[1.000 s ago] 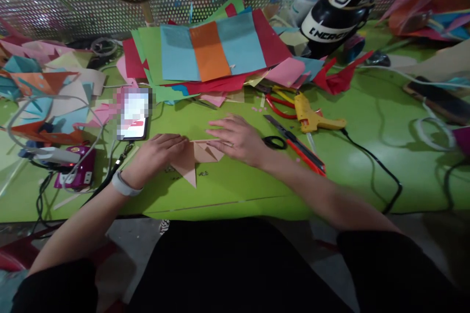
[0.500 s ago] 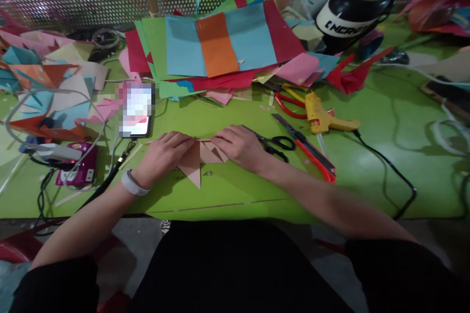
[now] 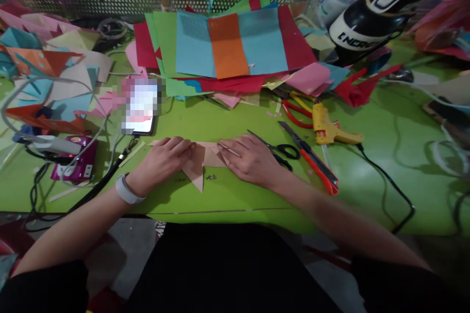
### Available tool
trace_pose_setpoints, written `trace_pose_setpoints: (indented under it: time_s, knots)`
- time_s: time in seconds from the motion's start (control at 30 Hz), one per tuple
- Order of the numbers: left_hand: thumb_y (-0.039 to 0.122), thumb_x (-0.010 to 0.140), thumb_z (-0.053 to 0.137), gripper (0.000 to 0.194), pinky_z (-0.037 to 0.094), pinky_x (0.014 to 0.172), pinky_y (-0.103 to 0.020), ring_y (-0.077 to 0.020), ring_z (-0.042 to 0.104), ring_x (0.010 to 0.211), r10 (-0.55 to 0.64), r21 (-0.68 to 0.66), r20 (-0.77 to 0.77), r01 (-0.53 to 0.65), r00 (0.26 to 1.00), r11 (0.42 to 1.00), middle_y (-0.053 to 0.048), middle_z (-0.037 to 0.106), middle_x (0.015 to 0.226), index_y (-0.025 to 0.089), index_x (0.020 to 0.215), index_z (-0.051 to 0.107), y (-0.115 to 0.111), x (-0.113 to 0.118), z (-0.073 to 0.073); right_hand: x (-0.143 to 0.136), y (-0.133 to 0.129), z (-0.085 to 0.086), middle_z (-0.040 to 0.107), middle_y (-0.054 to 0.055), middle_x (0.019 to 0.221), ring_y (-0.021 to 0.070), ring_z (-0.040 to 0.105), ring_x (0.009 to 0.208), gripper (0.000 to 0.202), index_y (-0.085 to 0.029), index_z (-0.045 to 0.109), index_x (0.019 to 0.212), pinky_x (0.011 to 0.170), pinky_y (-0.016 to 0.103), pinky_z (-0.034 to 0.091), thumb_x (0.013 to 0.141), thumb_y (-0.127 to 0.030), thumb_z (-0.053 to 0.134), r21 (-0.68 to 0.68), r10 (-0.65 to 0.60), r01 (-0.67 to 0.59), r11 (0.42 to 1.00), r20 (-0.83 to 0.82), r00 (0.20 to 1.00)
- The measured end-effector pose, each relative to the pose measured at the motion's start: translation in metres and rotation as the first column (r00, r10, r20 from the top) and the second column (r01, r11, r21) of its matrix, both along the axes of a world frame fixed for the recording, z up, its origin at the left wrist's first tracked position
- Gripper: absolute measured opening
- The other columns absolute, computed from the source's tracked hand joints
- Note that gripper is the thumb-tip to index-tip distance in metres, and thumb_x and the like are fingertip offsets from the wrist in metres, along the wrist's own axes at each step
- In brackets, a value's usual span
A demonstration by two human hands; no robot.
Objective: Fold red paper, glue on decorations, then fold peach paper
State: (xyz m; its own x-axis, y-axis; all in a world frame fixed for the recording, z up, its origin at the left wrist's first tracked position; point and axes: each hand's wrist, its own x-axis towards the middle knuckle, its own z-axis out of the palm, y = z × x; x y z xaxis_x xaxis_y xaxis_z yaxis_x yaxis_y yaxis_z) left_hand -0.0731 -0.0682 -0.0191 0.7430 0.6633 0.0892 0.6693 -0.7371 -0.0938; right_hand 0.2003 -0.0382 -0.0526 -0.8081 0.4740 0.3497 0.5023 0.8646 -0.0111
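Observation:
A pale pink sheet of folded paper [image 3: 196,165] lies on the green table [image 3: 235,120], one pointed flap hanging toward me. Over its left end my left hand [image 3: 165,159] is closed, fingers together and pressing the far edge. My right hand [image 3: 251,159] grips the right end, fingertips at the top fold; part of the paper is hidden beneath both hands. Just beyond the right hand are black-handled scissors [image 3: 284,150] and a red utility knife [image 3: 312,159].
A yellow glue gun [image 3: 326,129] with a black cord sits at right. Behind are stacked coloured paper sheets [image 3: 194,44] and a black bottle [image 3: 362,29]. At left are a phone [image 3: 141,107], a purple power socket [image 3: 82,159], cables and folded paper pieces [image 3: 40,61].
My right hand has shifted slightly and its fingers now lie lower over the paper. A strip along the paper's far edge shows flatter and wider. The camera view has moved a little.

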Motion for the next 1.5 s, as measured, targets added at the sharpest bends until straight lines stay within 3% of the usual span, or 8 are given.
trace_pose_setpoints:
  time_s: [0.5,0.67,0.8,0.93,1.1,1.3,1.4,1.5]
  knots:
    - [0.014,0.095,0.048,0.025,0.051,0.081,-0.036,-0.0241,0.060,0.096,0.055,-0.085,0.124,-0.044,0.991,0.995,-0.013,0.065,0.113,0.013,0.115,0.062,0.000,0.000,-0.013,0.010,0.015,-0.008,0.064,0.014,0.135,0.0294,0.056,0.125,0.036,-0.017,0.067,0.126,0.105,0.055,0.045,0.094,-0.018,0.050,-0.073,-0.141,0.142,0.987,0.014,0.990]
    - [0.014,0.095,0.049,0.020,0.052,0.080,-0.035,-0.0232,0.060,0.094,0.054,-0.125,0.176,-0.032,0.983,0.992,-0.013,0.065,0.111,0.012,0.103,0.066,0.002,-0.001,-0.010,0.010,-0.001,0.015,0.071,0.010,0.117,0.0266,0.062,0.109,0.039,-0.020,0.065,0.127,0.100,0.050,0.049,0.089,-0.022,0.060,0.020,0.081,-0.078,0.997,-0.216,0.973]
    - [0.013,0.094,0.049,0.021,0.053,0.083,-0.037,-0.0242,0.059,0.098,0.048,-0.125,0.199,-0.023,0.979,0.992,-0.014,0.065,0.112,0.012,0.103,0.067,0.003,-0.002,-0.007,-0.004,-0.021,0.029,0.072,0.012,0.110,0.0250,0.064,0.097,0.031,-0.015,0.068,0.119,0.084,0.043,0.054,0.093,-0.030,0.059,-0.074,0.269,-0.273,0.959,-0.049,0.962]
    - [0.013,0.093,0.049,0.021,0.053,0.084,-0.034,-0.0233,0.060,0.098,0.057,-0.087,0.179,-0.042,0.982,0.995,-0.012,0.066,0.111,0.013,0.102,0.068,0.002,-0.001,-0.007,-0.017,-0.030,0.026,0.074,0.011,0.104,0.0223,0.065,0.090,0.023,-0.012,0.072,0.105,0.077,0.036,0.054,0.096,-0.017,0.051,-0.019,0.203,-0.202,0.979,0.059,0.977]
    - [0.016,0.095,0.047,0.024,0.054,0.088,-0.037,-0.0240,0.061,0.101,0.095,-0.168,0.255,-0.053,0.962,0.984,-0.013,0.066,0.113,0.013,0.105,0.069,0.004,-0.003,-0.006,-0.021,-0.027,0.016,0.073,0.010,0.094,0.0204,0.064,0.084,0.024,-0.014,0.072,0.100,0.073,0.035,0.051,0.095,-0.008,0.049,-0.006,0.191,-0.191,0.982,0.015,0.981]
    - [0.034,0.093,0.056,0.038,0.051,0.094,-0.039,-0.0259,0.061,0.112,0.081,-0.386,0.363,0.071,0.928,0.920,-0.014,0.064,0.126,0.016,0.125,0.063,0.008,-0.013,0.012,-0.027,-0.023,0.016,0.073,0.010,0.096,0.0192,0.065,0.083,0.022,-0.013,0.072,0.101,0.071,0.032,0.051,0.097,-0.016,0.051,-0.165,0.033,-0.060,0.984,-0.165,0.986]
    - [0.048,0.089,0.063,0.043,0.051,0.094,-0.039,-0.0269,0.061,0.113,0.129,-0.453,0.394,0.070,0.910,0.889,-0.014,0.065,0.126,0.017,0.120,0.066,0.005,-0.009,0.017,-0.032,-0.020,0.019,0.073,0.009,0.097,0.0173,0.065,0.081,0.021,-0.013,0.072,0.102,0.065,0.028,0.050,0.097,-0.018,0.052,-0.228,-0.038,-0.006,0.974,-0.187,0.982]
    - [0.041,0.094,0.059,0.028,0.051,0.092,-0.037,-0.0239,0.063,0.109,0.182,-0.451,0.446,0.044,0.876,0.892,-0.012,0.068,0.120,0.018,0.106,0.070,-0.001,0.000,0.012,-0.035,-0.017,0.018,0.073,0.008,0.099,0.0161,0.066,0.081,0.019,-0.014,0.071,0.098,0.063,0.027,0.050,0.097,-0.021,0.053,-0.314,-0.078,0.018,0.949,-0.180,0.981]
